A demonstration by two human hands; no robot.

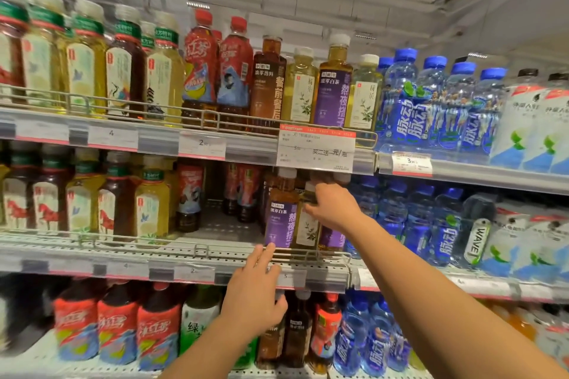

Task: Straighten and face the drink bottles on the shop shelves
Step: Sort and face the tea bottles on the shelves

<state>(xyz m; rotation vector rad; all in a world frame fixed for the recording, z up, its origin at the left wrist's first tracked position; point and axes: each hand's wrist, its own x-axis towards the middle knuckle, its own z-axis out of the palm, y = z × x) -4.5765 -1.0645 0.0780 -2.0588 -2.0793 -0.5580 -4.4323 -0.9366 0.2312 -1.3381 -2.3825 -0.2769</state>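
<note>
Facing stock on the middle shelf (215,255), behind its wire rail (308,254).

Purple-label bottle (281,218): upright, long axis vertical, label to the front; just above the left hand (254,295), left of the right hand (334,207).

Pale tea bottle (308,224): upright, label partly frontward, held at its shoulder by the right hand; tightly flanked, so a hard twist may tip its neighbours over the rail.

Left hand: fingers straight, relaxed, resting at the rail, holding nothing.

Gap in the stock: left of both hands.
</note>
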